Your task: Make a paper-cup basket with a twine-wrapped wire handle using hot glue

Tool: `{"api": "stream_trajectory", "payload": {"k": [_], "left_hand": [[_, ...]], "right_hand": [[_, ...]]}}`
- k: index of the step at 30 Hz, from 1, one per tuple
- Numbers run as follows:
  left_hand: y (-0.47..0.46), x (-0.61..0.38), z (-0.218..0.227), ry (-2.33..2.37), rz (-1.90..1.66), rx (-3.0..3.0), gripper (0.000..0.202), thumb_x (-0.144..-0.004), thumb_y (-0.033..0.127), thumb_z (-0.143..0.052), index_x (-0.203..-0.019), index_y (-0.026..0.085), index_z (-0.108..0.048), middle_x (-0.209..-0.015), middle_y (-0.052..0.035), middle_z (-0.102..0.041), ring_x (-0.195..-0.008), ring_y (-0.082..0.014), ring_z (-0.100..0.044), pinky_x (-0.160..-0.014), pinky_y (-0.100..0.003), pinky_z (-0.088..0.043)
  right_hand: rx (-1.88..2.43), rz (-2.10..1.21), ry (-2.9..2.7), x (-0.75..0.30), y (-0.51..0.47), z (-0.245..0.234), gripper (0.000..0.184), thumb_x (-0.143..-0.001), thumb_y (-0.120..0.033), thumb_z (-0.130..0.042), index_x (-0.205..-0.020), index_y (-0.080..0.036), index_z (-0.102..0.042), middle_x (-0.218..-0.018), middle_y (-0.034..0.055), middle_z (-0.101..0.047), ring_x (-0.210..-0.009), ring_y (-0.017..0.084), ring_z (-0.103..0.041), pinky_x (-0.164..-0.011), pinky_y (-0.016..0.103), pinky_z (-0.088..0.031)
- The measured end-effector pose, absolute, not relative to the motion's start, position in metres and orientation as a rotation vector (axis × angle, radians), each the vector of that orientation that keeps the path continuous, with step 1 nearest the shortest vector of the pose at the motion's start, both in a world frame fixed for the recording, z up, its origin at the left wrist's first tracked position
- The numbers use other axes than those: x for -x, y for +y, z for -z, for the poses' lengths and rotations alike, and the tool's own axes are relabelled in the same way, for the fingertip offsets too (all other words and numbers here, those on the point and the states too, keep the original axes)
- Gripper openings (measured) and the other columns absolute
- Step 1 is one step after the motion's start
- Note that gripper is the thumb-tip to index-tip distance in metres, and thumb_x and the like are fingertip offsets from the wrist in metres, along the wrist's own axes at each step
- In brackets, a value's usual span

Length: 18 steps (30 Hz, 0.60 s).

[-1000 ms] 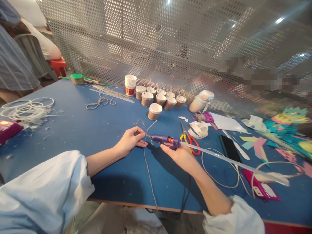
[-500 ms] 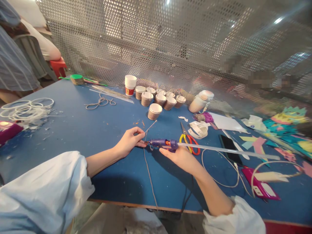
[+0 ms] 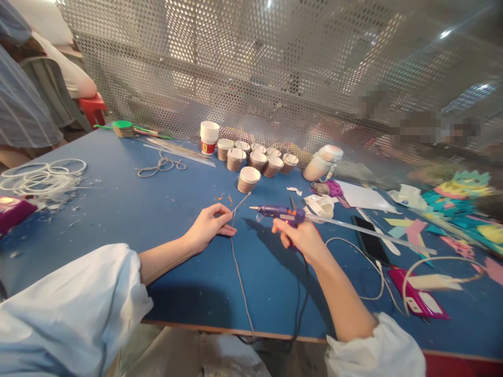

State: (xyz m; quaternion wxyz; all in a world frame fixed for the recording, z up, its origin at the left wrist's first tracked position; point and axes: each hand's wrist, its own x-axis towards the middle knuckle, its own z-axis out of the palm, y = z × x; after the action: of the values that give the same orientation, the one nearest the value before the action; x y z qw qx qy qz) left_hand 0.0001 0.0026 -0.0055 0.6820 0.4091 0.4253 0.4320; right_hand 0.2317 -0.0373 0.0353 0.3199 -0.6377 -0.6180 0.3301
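My left hand (image 3: pixel 208 228) is closed in a pinch above the blue table. From its fingertips a thin, pale stick-like end (image 3: pixel 242 202) points up and right, and a grey cord (image 3: pixel 239 277) trails down to the table's front edge. I cannot make out whether the two are one piece. My right hand (image 3: pixel 304 238) grips a purple glue gun (image 3: pixel 282 213), its nozzle facing left, apart from the left hand. A long clear glue stick (image 3: pixel 369 235) juts from the gun's back. Scissors lie mostly hidden behind the gun and right hand.
Brown-wrapped paper cups (image 3: pixel 248 183) stand in a group beyond my hands, beside stacked paper cups (image 3: pixel 209 137). To the right lie a phone (image 3: pixel 371 241), a magenta case-like item (image 3: pixel 418 296) and white cables. Coiled white cord (image 3: pixel 43 175) rests far left. Another person is at upper left.
My right hand has drawn the glue gun away from the left fingers, up and to the right, so its nozzle now shows. The left hand stays nearly still, still pinching.
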Motion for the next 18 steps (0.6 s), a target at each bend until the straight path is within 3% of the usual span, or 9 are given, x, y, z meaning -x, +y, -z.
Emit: {"api": "stream_trajectory", "payload": {"k": [4,7,14,18], "left_hand": [[0.004,0.000,0.007,0.952,-0.990,-0.907,0.015,-0.079,0.017,-0.066,-0.077,0.015,-0.052,-0.065,0.0026,-0.056,-0.059,-0.0185,-0.071,-0.057,-0.027,-0.060],[0.005,0.001,0.007,0.959,-1.011,-0.907,0.011,-0.081,0.014,-0.063,-0.077,0.014,-0.052,-0.062,0.0022,-0.057,-0.058,-0.0185,-0.071,-0.058,-0.027,-0.060],[0.005,0.002,0.006,0.940,-1.061,-0.911,0.009,-0.080,0.013,-0.062,-0.078,0.014,-0.053,-0.064,0.0027,-0.056,-0.058,-0.0181,-0.071,-0.058,-0.027,-0.060],[0.004,0.004,0.005,0.939,-1.073,-0.911,0.009,-0.080,0.013,-0.061,-0.077,0.014,-0.052,-0.064,0.0028,-0.055,-0.058,-0.0174,-0.071,-0.058,-0.027,-0.060]], "right_hand": [[1.788,-0.494,-1.593,-0.242,-0.014,-0.012,0.040,-0.085,-0.048,-0.047,-0.086,-0.014,-0.068,-0.074,0.0092,-0.071,-0.064,0.020,-0.066,-0.060,0.028,-0.049],[1.821,-0.375,-1.632,-0.243,-0.003,0.003,0.036,-0.082,-0.044,-0.052,-0.097,-0.016,-0.069,-0.090,0.0116,-0.072,-0.085,0.026,-0.067,-0.073,0.032,-0.048],[1.868,-0.357,-1.722,-0.243,-0.010,-0.001,0.035,-0.083,-0.046,-0.052,-0.096,-0.018,-0.068,-0.068,0.0044,-0.068,-0.066,0.023,-0.064,-0.063,0.030,-0.045],[1.877,-0.423,-1.741,-0.249,-0.034,-0.015,0.027,-0.082,-0.042,-0.054,-0.089,-0.019,-0.065,-0.075,0.0037,-0.070,-0.065,0.019,-0.063,-0.063,0.029,-0.046]]}}
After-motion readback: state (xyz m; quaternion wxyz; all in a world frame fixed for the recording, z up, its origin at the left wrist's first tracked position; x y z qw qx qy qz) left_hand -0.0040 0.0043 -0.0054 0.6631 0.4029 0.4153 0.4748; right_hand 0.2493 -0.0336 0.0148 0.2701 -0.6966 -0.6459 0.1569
